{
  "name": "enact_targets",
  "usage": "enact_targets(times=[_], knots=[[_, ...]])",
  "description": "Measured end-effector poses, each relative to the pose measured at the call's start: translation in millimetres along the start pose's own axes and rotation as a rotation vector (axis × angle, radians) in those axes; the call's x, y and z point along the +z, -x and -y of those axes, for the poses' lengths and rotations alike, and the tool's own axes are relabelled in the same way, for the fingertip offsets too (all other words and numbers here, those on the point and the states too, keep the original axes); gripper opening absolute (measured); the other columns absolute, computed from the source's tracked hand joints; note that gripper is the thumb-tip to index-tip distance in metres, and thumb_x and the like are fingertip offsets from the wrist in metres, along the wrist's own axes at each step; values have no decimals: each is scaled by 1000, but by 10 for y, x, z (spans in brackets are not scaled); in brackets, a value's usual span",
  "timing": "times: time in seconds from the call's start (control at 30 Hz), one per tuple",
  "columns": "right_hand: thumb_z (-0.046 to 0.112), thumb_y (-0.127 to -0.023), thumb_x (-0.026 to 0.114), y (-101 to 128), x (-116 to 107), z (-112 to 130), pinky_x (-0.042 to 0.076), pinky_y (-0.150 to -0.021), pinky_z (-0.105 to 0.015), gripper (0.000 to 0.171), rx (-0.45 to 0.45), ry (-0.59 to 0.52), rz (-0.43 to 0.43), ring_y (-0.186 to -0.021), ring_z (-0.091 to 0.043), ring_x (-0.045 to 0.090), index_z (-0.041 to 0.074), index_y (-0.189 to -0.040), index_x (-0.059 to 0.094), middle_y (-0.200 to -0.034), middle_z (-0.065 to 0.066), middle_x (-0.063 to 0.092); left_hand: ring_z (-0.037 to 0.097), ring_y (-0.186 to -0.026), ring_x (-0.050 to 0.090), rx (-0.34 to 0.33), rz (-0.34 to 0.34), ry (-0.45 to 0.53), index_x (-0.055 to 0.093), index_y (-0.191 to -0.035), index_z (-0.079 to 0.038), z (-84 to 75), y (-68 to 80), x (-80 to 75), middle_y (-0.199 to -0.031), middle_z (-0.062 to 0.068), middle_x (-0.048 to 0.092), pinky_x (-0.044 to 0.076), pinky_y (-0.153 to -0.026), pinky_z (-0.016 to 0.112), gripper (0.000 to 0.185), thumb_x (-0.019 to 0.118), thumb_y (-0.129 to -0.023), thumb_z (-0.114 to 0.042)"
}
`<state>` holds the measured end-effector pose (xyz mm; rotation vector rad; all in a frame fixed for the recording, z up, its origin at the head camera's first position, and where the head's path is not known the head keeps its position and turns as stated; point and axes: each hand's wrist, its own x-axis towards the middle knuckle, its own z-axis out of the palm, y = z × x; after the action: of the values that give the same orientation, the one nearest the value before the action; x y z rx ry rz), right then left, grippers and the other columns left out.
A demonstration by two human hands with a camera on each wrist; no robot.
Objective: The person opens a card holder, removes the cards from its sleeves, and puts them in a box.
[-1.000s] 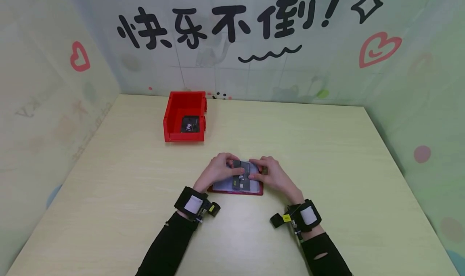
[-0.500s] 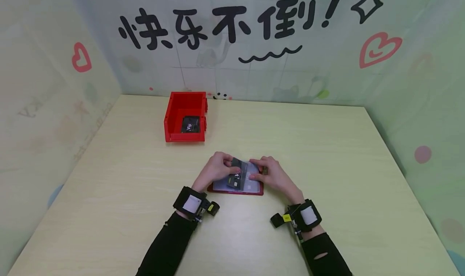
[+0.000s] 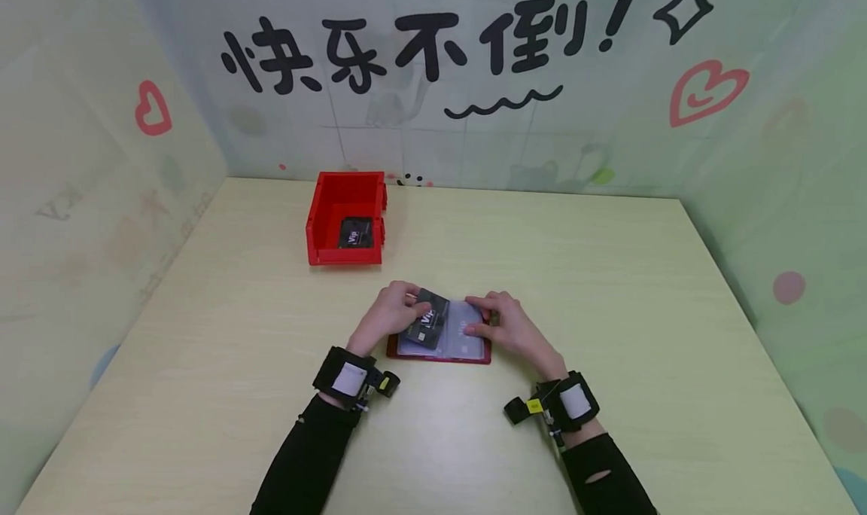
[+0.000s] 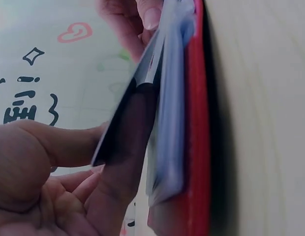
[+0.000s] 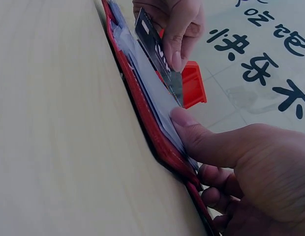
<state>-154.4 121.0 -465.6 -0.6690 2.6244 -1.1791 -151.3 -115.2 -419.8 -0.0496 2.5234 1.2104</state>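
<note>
An open red card holder (image 3: 440, 360) with clear plastic sleeves (image 3: 457, 333) lies on the table. My left hand (image 3: 389, 312) pinches a dark VIP card (image 3: 428, 321) between thumb and fingers, tilted above the left part of the sleeves. In the left wrist view the card (image 4: 124, 101) slants away from the sleeves (image 4: 171, 113), its far end close to them. On the holder's right side, my right hand (image 3: 509, 325) grips the edge. The right wrist view has the right thumb (image 5: 184, 123) on the sleeves and the fingers at the red cover (image 5: 142, 110).
A red plastic bin (image 3: 344, 257) stands at the back left of the table, holding more dark VIP cards (image 3: 355, 232). Printed fabric walls (image 3: 433, 146) border the table (image 3: 609, 297) at the back and sides.
My left hand has moved left with the VIP card, off the middle of the sleeves, and the card has tilted and shows more of its face. My right hand has stayed in place.
</note>
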Motion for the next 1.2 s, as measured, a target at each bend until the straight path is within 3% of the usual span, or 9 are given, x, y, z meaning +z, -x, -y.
enact_targets(times=[0.27, 0.47, 0.63, 0.93, 1.2], knots=[[16, -87, 79, -2, -3, -6, 32, -76, -29, 53, -3, 2, 3, -93, -21, 42, 2, -135, 62, -84, -4, 44, 35, -109, 65, -9, -37, 104, 49, -141, 4, 113, -61, -241, -131, 28, 61, 59, -88, 40, 50, 60, -101, -23], [17, -87, 79, 1, -6, 7, 32, -75, -28, 53, -6, -18, 5, -94, -21, 43, 2, -136, 62, -83, -4, 45, 26, -92, 69, 42, -63, 300, 41, -146, 2, 236, -143, -438, -124, 26, 60, 60, -70, 31, 50, 55, -104, -21], [17, -87, 79, 2, 6, 3, 33, -76, -29, 53, -8, -23, 6, -95, -21, 43, 2, -135, 62, -83, -4, 45, 17, -78, 69, 78, -124, 342, 41, -147, 1, 311, -196, -585, -117, 25, 61, 59, -68, 27, 47, 52, -105, -20], [18, -88, 78, 14, 5, 2, 32, -76, -29, 51, -7, -15, -1, -93, -20, 42, 3, -134, 63, -85, -3, 45, 39, -108, 64, 75, -197, 348, 37, -150, 2, 314, -250, -884, -129, 28, 57, 60, -68, 29, 49, 48, -106, -18], [18, -88, 78, 27, -3, 25, 32, -76, -29, 51, 1, -22, 6, -93, -21, 42, 2, -134, 63, -85, -4, 45, 37, -123, 52, 8, -221, 328, 21, -159, -2, 276, -343, -1171, -144, 26, 44, 60, -81, 35, 58, 44, -108, -17]])
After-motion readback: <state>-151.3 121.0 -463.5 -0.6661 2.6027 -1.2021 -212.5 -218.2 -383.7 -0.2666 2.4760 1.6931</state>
